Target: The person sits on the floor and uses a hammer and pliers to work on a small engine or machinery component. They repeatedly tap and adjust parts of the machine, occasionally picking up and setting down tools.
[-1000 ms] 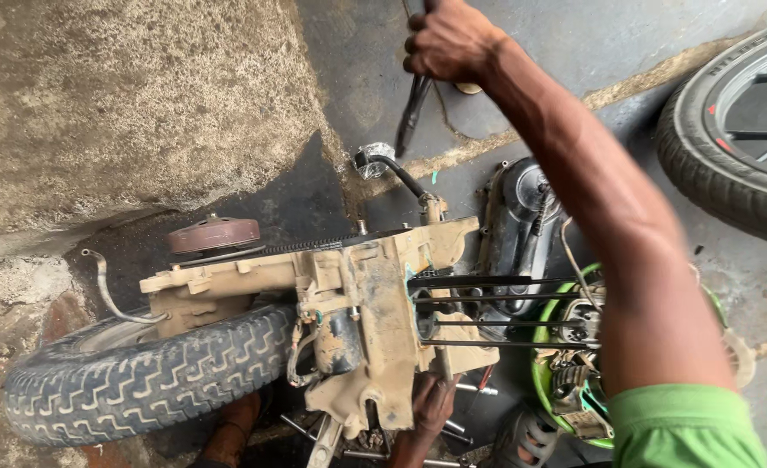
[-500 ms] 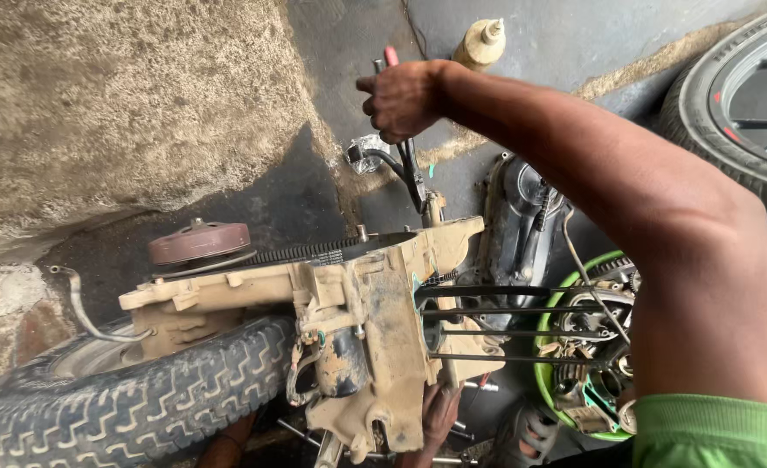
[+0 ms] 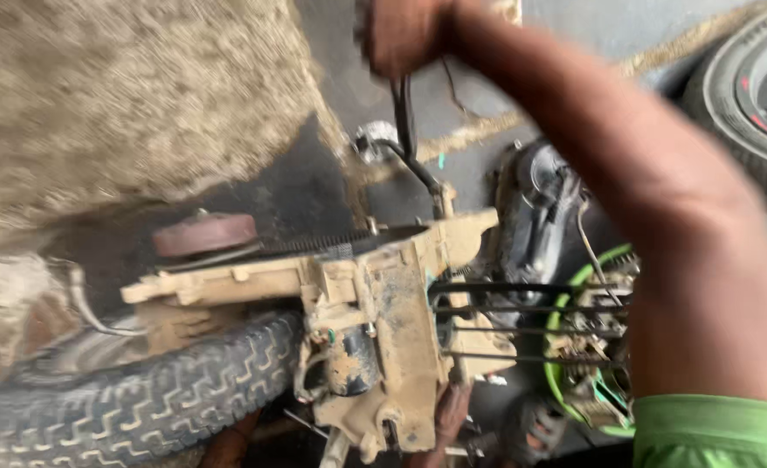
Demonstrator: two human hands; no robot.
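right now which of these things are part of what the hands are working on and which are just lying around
In hand:
right hand
dark tool handle
mud-caked engine casing
left hand

Lying about:
knobbly tyre
second wheel
green tub of parts
rusty disc

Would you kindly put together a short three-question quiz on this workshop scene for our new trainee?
1. True or false: the right hand grips a dark lever above the muddy engine casing.
2. What lies at lower left? A) a knobbly tyre B) a helmet C) a bucket
3. What colour is the basin beside the casing?

Key: 1 true; 2 A; 3 green.
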